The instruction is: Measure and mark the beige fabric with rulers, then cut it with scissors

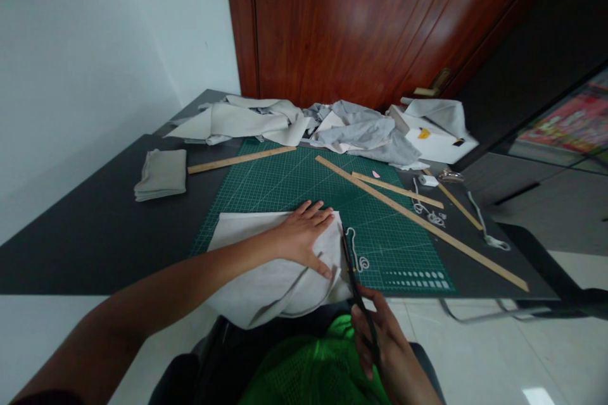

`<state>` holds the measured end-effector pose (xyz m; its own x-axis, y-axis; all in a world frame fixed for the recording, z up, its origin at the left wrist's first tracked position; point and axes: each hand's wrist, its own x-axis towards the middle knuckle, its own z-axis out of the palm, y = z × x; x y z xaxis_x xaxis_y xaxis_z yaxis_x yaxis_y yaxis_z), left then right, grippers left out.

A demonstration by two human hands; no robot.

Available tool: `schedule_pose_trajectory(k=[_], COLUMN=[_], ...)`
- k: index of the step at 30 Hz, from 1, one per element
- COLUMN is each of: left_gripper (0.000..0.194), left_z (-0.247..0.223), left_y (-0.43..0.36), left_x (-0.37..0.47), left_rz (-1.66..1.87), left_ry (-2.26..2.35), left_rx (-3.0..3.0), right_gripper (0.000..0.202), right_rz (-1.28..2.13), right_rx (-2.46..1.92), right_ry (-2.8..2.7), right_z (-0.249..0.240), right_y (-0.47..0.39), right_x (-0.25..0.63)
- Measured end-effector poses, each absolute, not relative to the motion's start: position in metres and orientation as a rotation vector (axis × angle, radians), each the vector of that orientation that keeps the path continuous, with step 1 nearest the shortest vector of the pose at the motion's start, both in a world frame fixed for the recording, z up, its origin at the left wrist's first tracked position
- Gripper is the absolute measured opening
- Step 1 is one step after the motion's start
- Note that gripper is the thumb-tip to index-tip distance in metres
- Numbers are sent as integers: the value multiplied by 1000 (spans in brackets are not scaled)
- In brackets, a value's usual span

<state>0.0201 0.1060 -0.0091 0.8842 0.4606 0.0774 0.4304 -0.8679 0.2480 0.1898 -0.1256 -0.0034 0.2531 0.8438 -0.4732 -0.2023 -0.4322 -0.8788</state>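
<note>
A light grey piece of cloth lies over the near edge of a green cutting mat, its lower part drooping off the table. My left hand rests flat on the cloth near its right side, fingers spread. Black scissors are gripped in my right hand, below the table edge. Their blades point away from me along the cloth's right edge; whether they are parted is hard to see. A thin curled white strip lies on the mat just right of the blades.
A folded cloth stack sits at the left. Heaped cloth and a white box line the back. Several wooden rulers, among them a long ruler, lie across mat and table. A white cord and a chair are at the right.
</note>
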Motion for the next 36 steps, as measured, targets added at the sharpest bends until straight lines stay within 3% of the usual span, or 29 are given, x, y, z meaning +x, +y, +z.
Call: schedule_pose_trajectory(k=[16,21,28,36], left_gripper=[128,128,130,135], left_z=[-11,-11,-8,-10], left_y=[107,107,107,107], left_x=[20,21,21,20], left_rz=[216,215,194,233], left_ry=[676,678,676,666], left_rx=[2844,2850,2823,2837], right_gripper=[74,67,73,61], right_rz=[1338,1291,1366,1400], right_rx=[-1549,-1529,-1520,-1444], right_ry=[-679,-686,-636,-499], right_z=[9,10,8,3], right_y=[-126,-127,-124,-118], right_x=[185,184,190,193])
